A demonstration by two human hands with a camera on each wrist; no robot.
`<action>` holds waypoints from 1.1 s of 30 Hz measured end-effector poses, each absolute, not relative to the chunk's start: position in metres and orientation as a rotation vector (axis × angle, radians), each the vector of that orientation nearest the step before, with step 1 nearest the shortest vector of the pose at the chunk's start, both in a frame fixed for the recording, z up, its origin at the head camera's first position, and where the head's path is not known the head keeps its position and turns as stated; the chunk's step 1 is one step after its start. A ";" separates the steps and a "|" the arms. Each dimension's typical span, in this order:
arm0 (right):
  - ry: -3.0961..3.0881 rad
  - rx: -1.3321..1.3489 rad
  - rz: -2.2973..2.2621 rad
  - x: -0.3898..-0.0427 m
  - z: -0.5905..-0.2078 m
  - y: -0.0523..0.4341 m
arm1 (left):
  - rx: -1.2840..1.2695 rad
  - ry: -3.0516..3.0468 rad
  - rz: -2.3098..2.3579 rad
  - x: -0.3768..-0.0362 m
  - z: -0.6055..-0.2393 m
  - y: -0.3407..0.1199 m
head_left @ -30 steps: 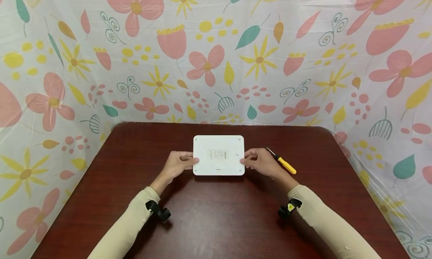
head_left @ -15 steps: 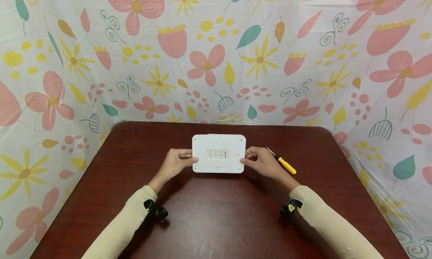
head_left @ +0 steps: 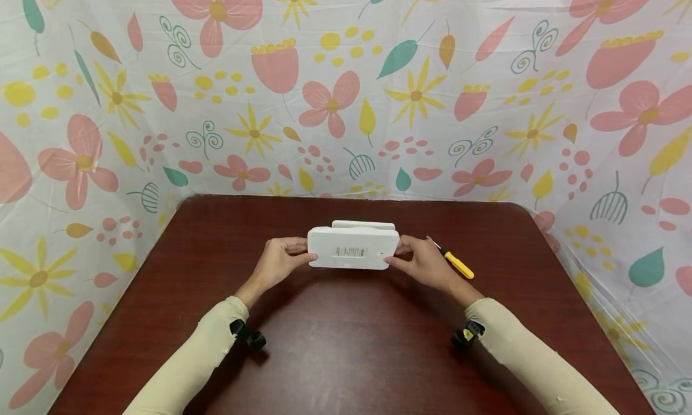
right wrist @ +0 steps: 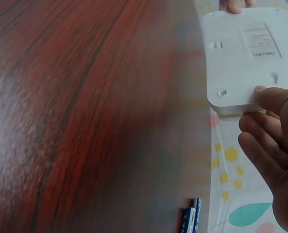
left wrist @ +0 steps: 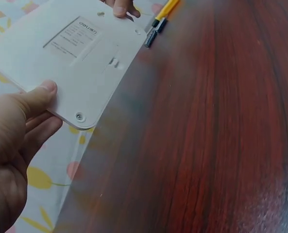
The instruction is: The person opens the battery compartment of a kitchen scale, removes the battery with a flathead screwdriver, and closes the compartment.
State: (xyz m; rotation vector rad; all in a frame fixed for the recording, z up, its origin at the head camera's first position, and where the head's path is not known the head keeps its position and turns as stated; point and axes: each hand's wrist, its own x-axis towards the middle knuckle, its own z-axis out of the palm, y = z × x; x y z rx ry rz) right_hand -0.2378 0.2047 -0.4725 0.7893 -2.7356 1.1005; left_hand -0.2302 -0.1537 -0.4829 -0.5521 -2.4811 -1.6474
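A white flat electronic device (head_left: 351, 247) with rounded corners is held between both hands, its labelled underside toward me. A second white piece (head_left: 363, 224) shows beyond its far edge. The left hand (head_left: 278, 262) pinches the left edge, thumb on the underside and fingers behind. My right hand (head_left: 424, 262) grips the opposite edge the same way. In the left wrist view, the device (left wrist: 85, 63) shows a printed label, a small latch and recessed corner screws. The front face is hidden, and whether the device touches the table cannot be told.
On the brown wooden table (head_left: 346, 343), a screwdriver (head_left: 459, 265) with a yellow handle lies just right of the right hand. Two blue-and-white batteries (right wrist: 190, 216) lie at the bottom of the right wrist view. A flower-print curtain (head_left: 330, 102) hangs behind the table.
The device has tilted, so its underside now looks foreshortened and the white piece beyond its far edge has come into view. Both hands keep their hold; the screwdriver stays put.
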 end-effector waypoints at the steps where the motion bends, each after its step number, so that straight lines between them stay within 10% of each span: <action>1: -2.729 0.805 1.096 -0.238 -0.473 0.205 | -0.558 -2.479 -1.635 -0.230 -0.483 -0.154; 33: -2.089 1.331 0.401 -0.241 -0.489 0.217 | -1.266 -2.133 -0.792 -0.229 -0.490 -0.165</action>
